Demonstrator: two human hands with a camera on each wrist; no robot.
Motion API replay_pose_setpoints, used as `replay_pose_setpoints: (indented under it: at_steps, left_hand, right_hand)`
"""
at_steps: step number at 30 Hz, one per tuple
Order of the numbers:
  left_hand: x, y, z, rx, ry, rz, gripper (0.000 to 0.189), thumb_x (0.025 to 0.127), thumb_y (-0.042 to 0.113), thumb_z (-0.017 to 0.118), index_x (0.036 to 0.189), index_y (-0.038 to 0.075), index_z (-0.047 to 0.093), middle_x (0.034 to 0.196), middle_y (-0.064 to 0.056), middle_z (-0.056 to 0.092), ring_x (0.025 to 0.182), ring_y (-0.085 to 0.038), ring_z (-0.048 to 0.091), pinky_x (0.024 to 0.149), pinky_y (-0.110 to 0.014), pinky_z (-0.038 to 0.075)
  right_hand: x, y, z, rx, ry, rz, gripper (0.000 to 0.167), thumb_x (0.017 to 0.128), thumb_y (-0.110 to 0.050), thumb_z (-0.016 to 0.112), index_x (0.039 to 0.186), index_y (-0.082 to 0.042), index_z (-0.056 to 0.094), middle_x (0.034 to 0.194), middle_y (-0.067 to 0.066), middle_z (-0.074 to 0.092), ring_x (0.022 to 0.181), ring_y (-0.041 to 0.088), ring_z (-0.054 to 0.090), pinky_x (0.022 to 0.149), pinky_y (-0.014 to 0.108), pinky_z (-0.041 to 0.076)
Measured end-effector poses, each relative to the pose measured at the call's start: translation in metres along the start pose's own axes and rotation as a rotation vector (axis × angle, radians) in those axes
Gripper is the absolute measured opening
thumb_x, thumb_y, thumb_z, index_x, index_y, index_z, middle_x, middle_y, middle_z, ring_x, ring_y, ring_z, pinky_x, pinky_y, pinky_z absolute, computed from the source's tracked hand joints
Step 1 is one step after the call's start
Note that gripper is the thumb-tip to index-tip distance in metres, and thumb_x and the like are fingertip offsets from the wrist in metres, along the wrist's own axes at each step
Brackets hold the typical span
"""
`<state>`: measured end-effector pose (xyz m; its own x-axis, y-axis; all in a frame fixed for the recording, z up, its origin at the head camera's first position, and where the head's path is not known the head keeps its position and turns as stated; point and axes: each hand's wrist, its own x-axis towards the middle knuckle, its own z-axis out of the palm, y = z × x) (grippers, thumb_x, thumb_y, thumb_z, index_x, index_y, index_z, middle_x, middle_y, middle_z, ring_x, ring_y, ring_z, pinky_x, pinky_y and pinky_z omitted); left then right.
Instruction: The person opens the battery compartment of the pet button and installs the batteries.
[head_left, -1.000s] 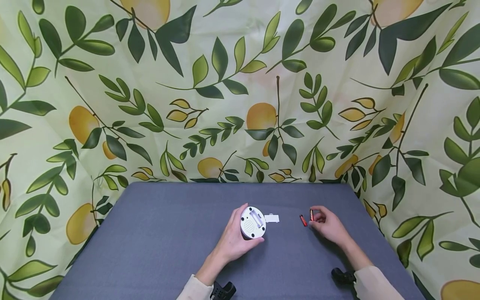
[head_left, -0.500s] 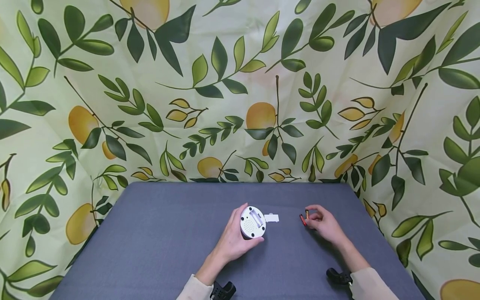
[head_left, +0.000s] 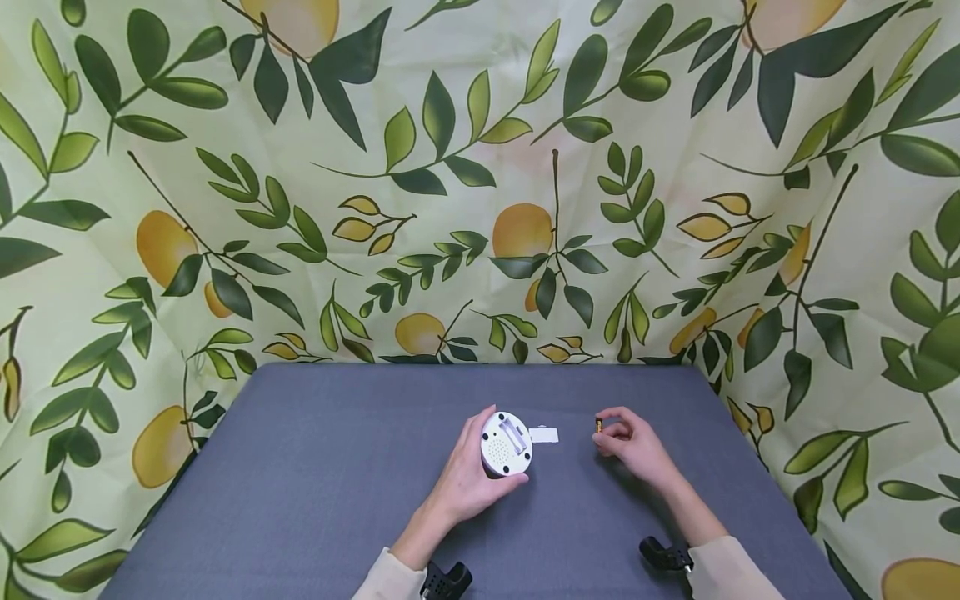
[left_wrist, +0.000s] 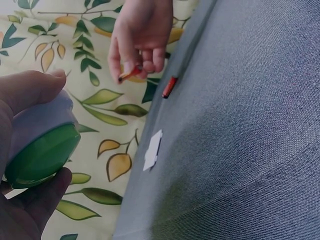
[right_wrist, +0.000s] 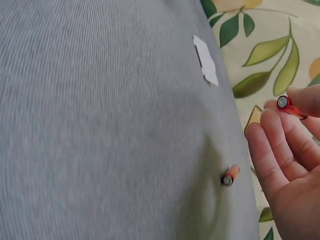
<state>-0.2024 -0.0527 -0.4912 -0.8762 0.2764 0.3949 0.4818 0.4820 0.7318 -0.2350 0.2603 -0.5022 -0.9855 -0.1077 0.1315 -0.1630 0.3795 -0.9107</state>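
Left hand (head_left: 467, 481) curled round device (head_left: 506, 447), right hand (head_left: 637, 446) pinched on battery (right_wrist: 283, 102), inside table edges (head_left: 375, 369)

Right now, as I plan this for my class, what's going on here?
A person's left hand holds a round white and green device with its battery slot, apparently empty, turned toward the head camera. The right hand pinches one red battery above the table. A second battery lies on the table, as does a flat white piece, probably the slot's cover.
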Motion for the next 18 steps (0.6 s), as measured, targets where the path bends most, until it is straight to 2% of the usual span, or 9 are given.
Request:
replay_pose_setpoints:
  at_steps: [11, 18]
  left_hand:
    - [0.001, 0.001, -0.001, -0.001, -0.009, -0.01, 0.103, 0.073, 0.036, 0.091, 0.154, 0.007, 0.035, 0.146, -0.009, 0.046, 0.127, -0.021, 0.05, 0.107, -0.048, 0.043]
    - [0.001, 0.002, -0.001, -0.002, -0.017, -0.028, 0.103, 0.073, 0.036, 0.091, 0.155, 0.01, 0.035, 0.147, -0.007, 0.046, 0.127, -0.02, 0.05, 0.107, -0.048, 0.042]
  right_hand:
    - [0.002, -0.015, 0.017, 0.064, -0.02, -0.004, 0.038, 0.093, -0.005, 0.073, 0.124, 0.009, 0.055, 0.088, 0.016, 0.072, 0.075, 0.022, 0.068, 0.072, 0.03, 0.056]
    - [0.004, -0.025, 0.026, 0.102, -0.018, -0.023, 0.034, 0.092, -0.005, 0.073, 0.12, 0.006, 0.057, 0.085, 0.012, 0.072, 0.073, 0.028, 0.067, 0.071, 0.036, 0.056]
